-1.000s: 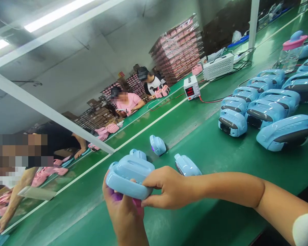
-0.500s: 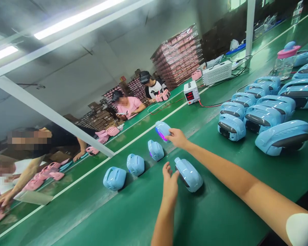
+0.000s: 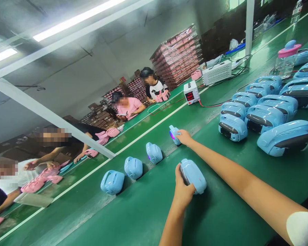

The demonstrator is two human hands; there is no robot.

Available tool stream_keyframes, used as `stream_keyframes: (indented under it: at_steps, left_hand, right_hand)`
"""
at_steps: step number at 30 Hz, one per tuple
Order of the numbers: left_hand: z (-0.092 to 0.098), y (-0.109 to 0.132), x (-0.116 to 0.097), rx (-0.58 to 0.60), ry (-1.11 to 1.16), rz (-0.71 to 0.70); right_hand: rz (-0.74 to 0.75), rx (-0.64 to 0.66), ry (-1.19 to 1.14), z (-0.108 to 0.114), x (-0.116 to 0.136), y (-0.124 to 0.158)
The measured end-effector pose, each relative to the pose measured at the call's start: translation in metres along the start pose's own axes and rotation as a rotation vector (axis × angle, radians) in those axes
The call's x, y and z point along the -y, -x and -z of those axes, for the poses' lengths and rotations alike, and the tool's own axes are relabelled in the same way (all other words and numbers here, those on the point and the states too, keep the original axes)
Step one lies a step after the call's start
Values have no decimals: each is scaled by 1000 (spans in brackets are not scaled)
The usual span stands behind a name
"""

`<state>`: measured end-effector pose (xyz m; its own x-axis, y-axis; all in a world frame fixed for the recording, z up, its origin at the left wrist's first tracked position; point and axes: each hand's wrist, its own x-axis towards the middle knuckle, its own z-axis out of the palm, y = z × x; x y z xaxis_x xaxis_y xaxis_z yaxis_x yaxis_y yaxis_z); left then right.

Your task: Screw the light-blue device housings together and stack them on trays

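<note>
My right hand (image 3: 184, 137) grips the edge of a small glossy blue device (image 3: 178, 139) with a loop handle on top; it looks like a portable speaker, and purple light glows on its face. Closer in, my left hand (image 3: 183, 191) is closed around the near end of another blue device (image 3: 196, 176), fingers on its dark panel and thumb on its side. That one rests on the green tabletop. To the left, three more such devices stand in a slanting row, the nearest to my hands (image 3: 154, 152) showing a little purple light.
Several blue devices (image 3: 265, 118) crowd the right side, near a pink-lidded jar (image 3: 286, 59). A small power supply (image 3: 191, 93) with red digits and cables stands beyond. A white slanted post (image 3: 53, 116) crosses the left. People across the belt (image 3: 77, 184) handle pink parts.
My left hand has moved right and closed on the nearer device. My right hand has shifted its device right and lower, turning it. Across the belt, co-workers' arms have moved.
</note>
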<state>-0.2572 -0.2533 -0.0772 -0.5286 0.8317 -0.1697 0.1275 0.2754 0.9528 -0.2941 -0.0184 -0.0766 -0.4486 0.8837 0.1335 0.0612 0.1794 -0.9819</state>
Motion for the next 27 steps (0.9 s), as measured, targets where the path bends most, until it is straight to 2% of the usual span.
stream_keyframes:
  at_steps: [3, 6, 8, 10, 13, 15, 16, 21, 27]
  left_hand:
    - [-7, 9, -5, 90, 12, -19]
    - [-3, 9, -13, 27, 99, 1]
    - [10, 7, -22, -62, 229, -22]
    - [30, 7, -35, -184, 395, -88]
    - [62, 15, -56, -331, 605, -239]
    - [78, 24, -65, -383, 641, -329]
    - [82, 28, -67, -408, 632, -348]
    - [85, 37, -64, -527, 580, -283]
    - [85, 37, -61, -474, 549, -368]
  right_hand:
    - [-5, -10, -27, 3, 18, 6]
    - [39, 90, -70, 7, 46, 21]
    - [74, 179, -98, 10, 68, 36]
    - [99, 305, -137, 13, 90, 56]
    - [100, 621, -245, 14, 115, 92]
    - [107, 808, -299, 14, 126, 115]
    - [114, 850, -301, 13, 129, 124]
    - [92, 856, -281, 12, 134, 147]
    - [58, 878, -365, 13, 134, 146]
